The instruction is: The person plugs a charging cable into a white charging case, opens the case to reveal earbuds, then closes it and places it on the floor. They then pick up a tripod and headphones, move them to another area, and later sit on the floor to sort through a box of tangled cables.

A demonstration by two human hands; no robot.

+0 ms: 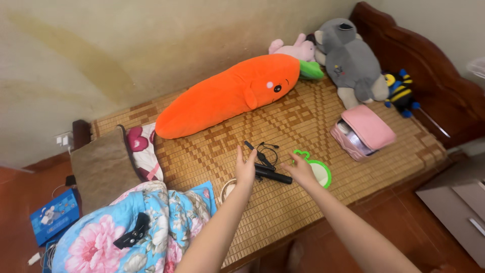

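My left hand (245,169) reaches out over a woven bamboo mat (303,121) on the bed, fingers apart and holding nothing. Just right of it lies a black cylindrical device (273,175) with a thin black cord (265,150) trailing away. My right hand (301,169) hovers open over the mat, partly covering a small round mirror with a green frame (321,172). Both hands are close to the black device; neither grips it.
A big orange carrot plush (227,93), a pink bunny (293,49), a grey plush (350,60) and a bee toy (399,91) lie toward the headboard (429,65). A pink pouch (362,130) sits at right. A floral blanket (136,222) and brown pillow (103,167) lie at left.
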